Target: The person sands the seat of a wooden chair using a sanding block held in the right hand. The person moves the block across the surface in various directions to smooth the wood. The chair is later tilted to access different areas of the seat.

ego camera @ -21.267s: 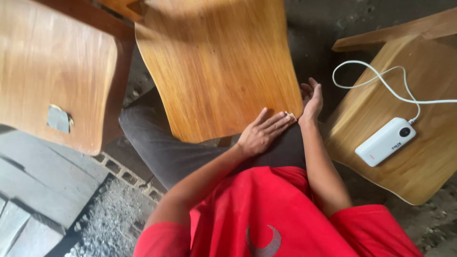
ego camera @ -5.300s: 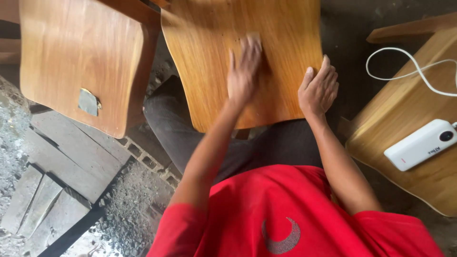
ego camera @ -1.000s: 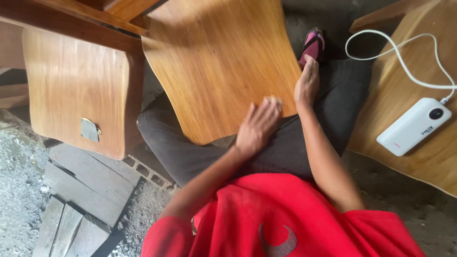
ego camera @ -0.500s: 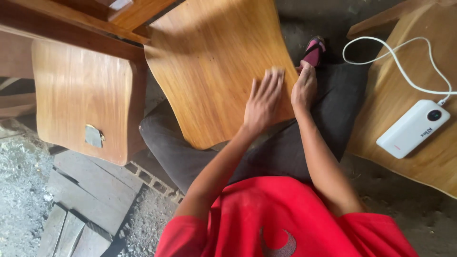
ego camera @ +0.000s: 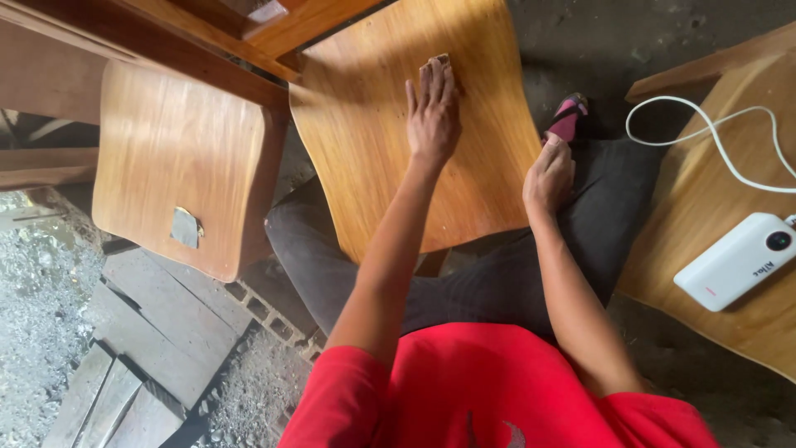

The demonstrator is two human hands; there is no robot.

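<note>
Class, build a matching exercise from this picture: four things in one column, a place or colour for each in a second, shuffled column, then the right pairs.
Things:
1. left hand
2. right hand
3. power bank
4. sandal

Places or colours:
A. pink, on the ground
B. white, lying on the wooden seat at the right
C. pressed flat on the middle wooden panel
D. at the panel's right edge

Pairs: 1-C, 2-D, 3-B, 4-A

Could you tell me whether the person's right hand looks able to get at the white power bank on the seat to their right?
Probably yes. The right hand rests at the edge of the wooden panel, holding nothing visible. The power bank lies uncovered on the neighbouring seat, with only the person's dark-trousered leg below the path.
</note>
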